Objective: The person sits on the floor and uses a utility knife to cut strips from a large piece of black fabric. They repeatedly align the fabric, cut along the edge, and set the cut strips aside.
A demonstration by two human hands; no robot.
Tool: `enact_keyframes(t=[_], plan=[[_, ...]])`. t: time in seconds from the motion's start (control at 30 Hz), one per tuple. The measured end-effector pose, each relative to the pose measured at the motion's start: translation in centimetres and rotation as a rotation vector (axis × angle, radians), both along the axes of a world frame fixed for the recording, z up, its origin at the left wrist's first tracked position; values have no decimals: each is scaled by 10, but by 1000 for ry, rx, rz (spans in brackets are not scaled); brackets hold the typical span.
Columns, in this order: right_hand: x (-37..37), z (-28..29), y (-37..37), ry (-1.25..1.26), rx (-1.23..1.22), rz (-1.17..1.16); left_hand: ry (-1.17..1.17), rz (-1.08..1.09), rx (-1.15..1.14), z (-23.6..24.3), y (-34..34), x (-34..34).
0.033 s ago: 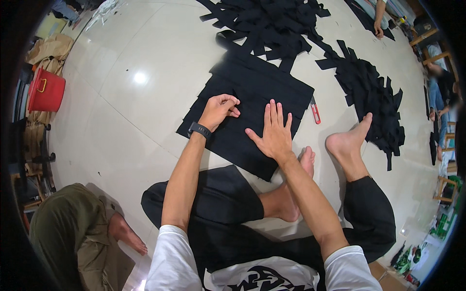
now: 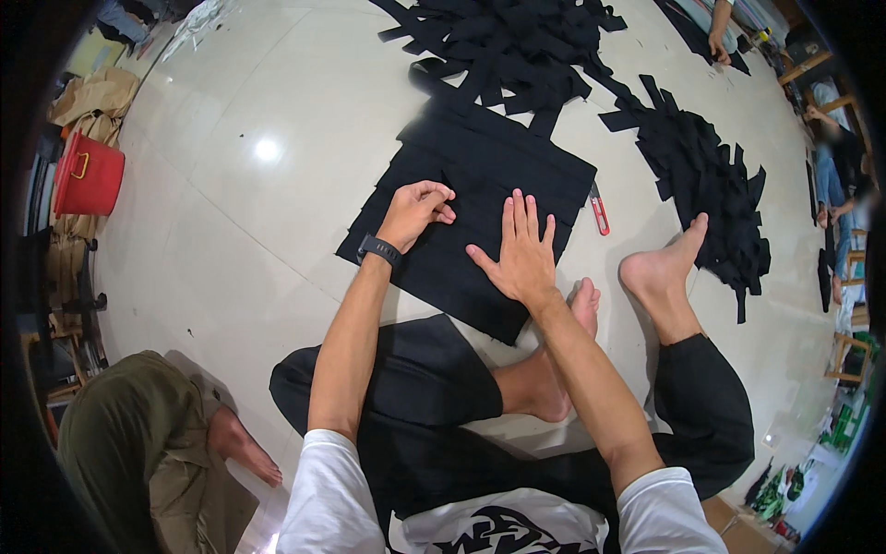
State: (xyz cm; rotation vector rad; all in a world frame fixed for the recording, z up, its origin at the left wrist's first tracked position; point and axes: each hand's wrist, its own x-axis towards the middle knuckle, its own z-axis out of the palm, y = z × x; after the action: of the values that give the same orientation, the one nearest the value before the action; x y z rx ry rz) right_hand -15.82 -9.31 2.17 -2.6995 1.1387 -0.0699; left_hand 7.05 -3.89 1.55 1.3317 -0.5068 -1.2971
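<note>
I sit on the floor with a flat stack of black fabric pieces (image 2: 480, 175) in front of my bare feet. My left hand (image 2: 417, 210), with a black watch (image 2: 378, 249) on the wrist, rests on the fabric with its fingers curled, pinching at an edge of a piece. My right hand (image 2: 521, 249) lies flat on the fabric just to the right, fingers spread and pressing down. A small red-handled cutting tool (image 2: 598, 210) lies on the floor by the stack's right edge.
Heaps of black fabric strips lie at the back (image 2: 508, 46) and to the right (image 2: 711, 185). A red bucket (image 2: 88, 175) stands far left. A person in olive clothes (image 2: 138, 452) sits at lower left. Another person's hand (image 2: 718, 42) works at top right.
</note>
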Motion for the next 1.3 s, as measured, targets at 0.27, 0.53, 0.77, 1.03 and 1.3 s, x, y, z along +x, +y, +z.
enact_keyframes(t=[0.27, 0.53, 0.77, 1.03, 1.3], plan=[[4, 5, -8, 30, 18, -13, 94, -2, -74, -10, -2, 7], [25, 12, 19, 103, 39, -75, -289, -93, 6, -3, -27, 20], [42, 47, -27, -536, 134, 77, -469, -101, -48, -7, -13, 22], [112, 23, -61, -391, 317, 274, -601, 126, -130, -16, 2, -3], [97, 16, -79, -414, 584, -15, -1443, 13, 194, -7, 60, -56]])
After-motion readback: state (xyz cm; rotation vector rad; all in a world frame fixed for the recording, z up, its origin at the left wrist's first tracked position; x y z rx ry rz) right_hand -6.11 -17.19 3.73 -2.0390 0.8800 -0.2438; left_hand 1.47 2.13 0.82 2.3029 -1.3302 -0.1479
